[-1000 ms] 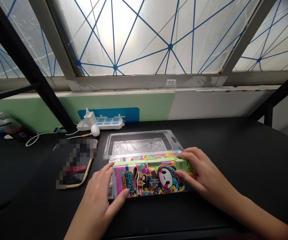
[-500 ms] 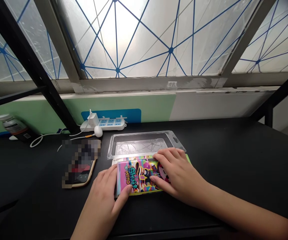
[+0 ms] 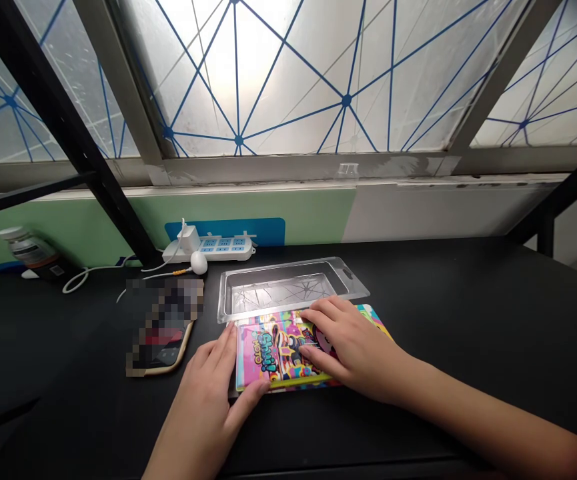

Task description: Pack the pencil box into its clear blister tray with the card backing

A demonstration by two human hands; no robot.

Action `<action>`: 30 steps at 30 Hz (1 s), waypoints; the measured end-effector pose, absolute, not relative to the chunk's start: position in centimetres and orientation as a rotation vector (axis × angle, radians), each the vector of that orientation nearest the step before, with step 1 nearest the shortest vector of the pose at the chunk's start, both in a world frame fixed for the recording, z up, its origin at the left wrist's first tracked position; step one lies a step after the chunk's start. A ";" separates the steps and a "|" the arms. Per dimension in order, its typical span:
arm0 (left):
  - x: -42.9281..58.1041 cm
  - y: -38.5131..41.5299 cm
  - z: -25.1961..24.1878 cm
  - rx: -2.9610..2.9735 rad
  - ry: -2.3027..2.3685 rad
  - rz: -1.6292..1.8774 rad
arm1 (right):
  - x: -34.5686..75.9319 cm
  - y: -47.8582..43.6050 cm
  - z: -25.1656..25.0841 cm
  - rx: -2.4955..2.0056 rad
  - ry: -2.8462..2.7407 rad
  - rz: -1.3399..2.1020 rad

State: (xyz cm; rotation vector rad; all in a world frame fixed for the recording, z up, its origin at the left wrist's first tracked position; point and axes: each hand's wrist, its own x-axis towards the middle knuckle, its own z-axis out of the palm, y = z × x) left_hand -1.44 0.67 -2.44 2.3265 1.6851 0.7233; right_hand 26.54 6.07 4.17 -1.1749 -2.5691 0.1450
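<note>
A colourful cartoon-printed box (image 3: 274,350) lies flat on the black table (image 3: 468,320). My left hand (image 3: 213,393) rests against its left end, fingers straight along the edge and thumb at the front corner. My right hand (image 3: 351,347) lies flat on top of the box, fingers stretched out and pressing on the lid. A clear plastic tray (image 3: 288,288) sits just behind the box, touching its far edge.
A phone (image 3: 163,327) lies left of the box. Behind it are a white power strip (image 3: 213,248) with a cable and a small bottle (image 3: 31,252) at the far left. A window frame runs along the back.
The box lid went from tilted up to flat. My right hand moved from the box's right end onto its top. My left hand stayed at the left end.
</note>
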 end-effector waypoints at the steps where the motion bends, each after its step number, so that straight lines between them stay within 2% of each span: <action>1: -1.4 0.6 -2.5 2.303 1.695 0.749 | 26.5 6.1 4.2 -1.177 -2.570 0.159; 17: -0.8 0.5 -1.6 2.206 1.699 0.801 | 25.7 6.2 3.2 -1.185 -2.544 0.054; 26: -0.5 0.3 -0.5 2.143 1.687 0.794 | 25.7 6.5 3.3 -1.082 -2.369 -0.110; 30: -1.0 0.0 0.1 2.131 1.533 0.773 | 26.3 5.8 4.0 -0.940 -2.300 -0.202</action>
